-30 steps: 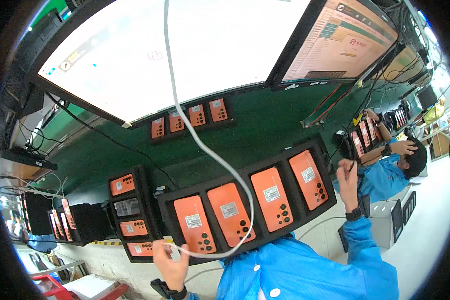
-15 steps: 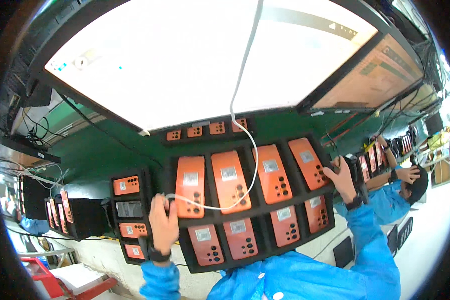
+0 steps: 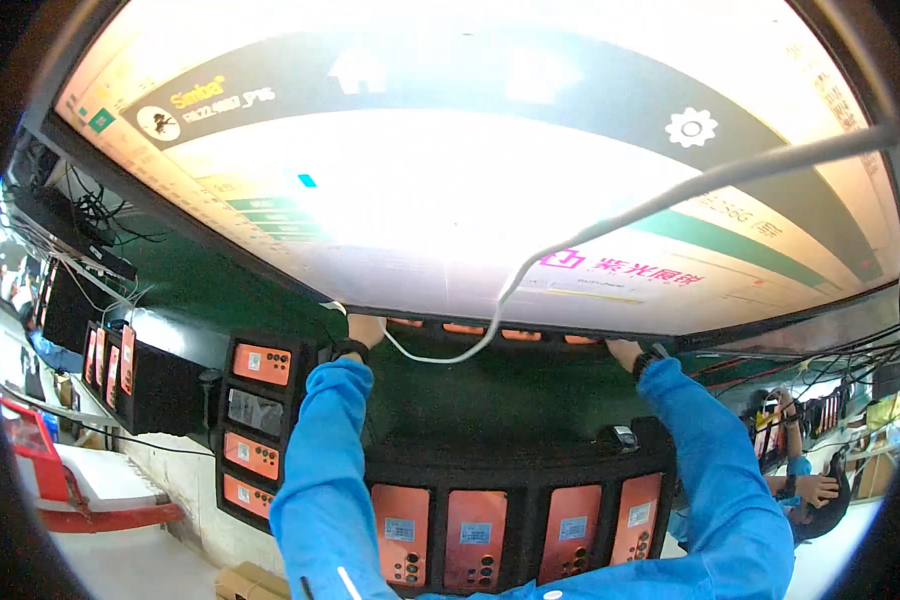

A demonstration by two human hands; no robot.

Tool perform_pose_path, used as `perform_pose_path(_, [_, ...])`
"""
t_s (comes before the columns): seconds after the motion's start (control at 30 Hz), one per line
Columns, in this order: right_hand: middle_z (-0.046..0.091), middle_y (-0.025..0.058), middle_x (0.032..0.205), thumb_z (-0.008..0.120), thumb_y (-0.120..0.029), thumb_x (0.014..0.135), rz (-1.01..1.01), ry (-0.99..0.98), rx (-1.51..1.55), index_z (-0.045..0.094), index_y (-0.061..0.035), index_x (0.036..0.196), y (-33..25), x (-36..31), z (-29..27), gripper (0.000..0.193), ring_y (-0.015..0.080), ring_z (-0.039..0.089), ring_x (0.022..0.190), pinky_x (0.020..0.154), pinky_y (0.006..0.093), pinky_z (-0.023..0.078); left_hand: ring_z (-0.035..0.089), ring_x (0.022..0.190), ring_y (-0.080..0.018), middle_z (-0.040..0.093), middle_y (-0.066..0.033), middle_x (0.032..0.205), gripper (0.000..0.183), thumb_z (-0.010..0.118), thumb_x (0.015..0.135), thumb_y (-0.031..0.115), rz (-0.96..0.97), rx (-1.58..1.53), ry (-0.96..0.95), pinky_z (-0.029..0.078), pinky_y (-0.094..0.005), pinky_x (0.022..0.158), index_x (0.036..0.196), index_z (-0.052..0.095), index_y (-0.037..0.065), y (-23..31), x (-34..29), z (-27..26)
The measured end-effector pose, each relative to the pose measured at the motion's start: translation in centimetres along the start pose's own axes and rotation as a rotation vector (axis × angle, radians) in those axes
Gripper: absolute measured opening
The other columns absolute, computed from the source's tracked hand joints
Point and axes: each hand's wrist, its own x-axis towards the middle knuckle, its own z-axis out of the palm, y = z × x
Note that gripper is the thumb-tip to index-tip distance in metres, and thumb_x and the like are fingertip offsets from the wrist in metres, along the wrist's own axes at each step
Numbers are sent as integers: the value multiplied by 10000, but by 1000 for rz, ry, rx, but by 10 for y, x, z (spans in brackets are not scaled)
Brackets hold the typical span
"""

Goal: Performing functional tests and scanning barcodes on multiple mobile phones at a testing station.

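Both my arms reach forward to the lower edge of the large screen. There my left hand (image 3: 367,329) and my right hand (image 3: 625,352) grip opposite ends of a black phone tray (image 3: 545,346). Only slivers of its orange-red phones (image 3: 465,327) show below the screen, and most of my fingers are hidden. Close to my body, between my forearms, lies another black tray (image 3: 515,530) with phones (image 3: 400,532) standing face down in one row, labels and camera lenses showing. A white cable (image 3: 530,265) hangs across the screen and loops down to my left hand.
The lit screen (image 3: 450,220) fills the upper area. Left of my arm stands a tray of phones (image 3: 255,455), with more phones in a black holder (image 3: 120,365) beyond. A small dark device (image 3: 625,438) sits by my right forearm. Another person (image 3: 820,500) works at far right.
My hands have gone from the near tray's sides forward to the screen's lower edge. The upper row of phones has left the near spot, and the view has tilted toward the screen.
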Motion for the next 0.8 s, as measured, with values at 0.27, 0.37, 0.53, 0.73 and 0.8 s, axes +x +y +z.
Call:
perform_pose_path(0.27, [612,186,1171,627,-267,939,632,-77,907,497,48,1193,-10,-51,-23,425,253,605,1064,899,366,476,648,797,-221,623,-119,807,234,500,972,251,-482,-695,-183,503,-357,675,922,546,28,45,-37,-98])
perform_pose_path(0.37, [621,218,1127,632,-286,932,708,-194,669,481,34,1090,-13,-142,-67,388,313,617,1026,869,378,485,624,769,-103,617,-26,819,262,455,1027,311,-662,-994,-446,482,-258,627,957,526,69,103,-65,-204])
perform_pose_path(0.53, [617,121,1061,627,-225,907,916,-368,399,510,-8,1171,-46,-306,-47,361,250,596,915,809,361,479,354,562,-52,400,36,615,339,417,1048,284,-583,-1031,-214,271,-238,504,774,441,86,151,-120,-333])
perform_pose_path(0.73, [617,101,1019,620,-230,898,1268,67,711,506,-16,1220,-102,-357,-35,403,252,597,862,778,372,494,333,589,-60,377,40,653,316,461,1035,284,-578,-1334,-410,264,-231,539,797,452,77,212,-167,-367])
perform_pose_path(0.8, [618,94,1005,617,-232,895,1320,300,909,504,-19,1236,-103,-335,-48,418,253,597,844,767,376,500,344,600,-61,398,32,664,324,459,1035,308,-513,-1364,-550,277,-228,561,806,464,78,220,-163,-364])
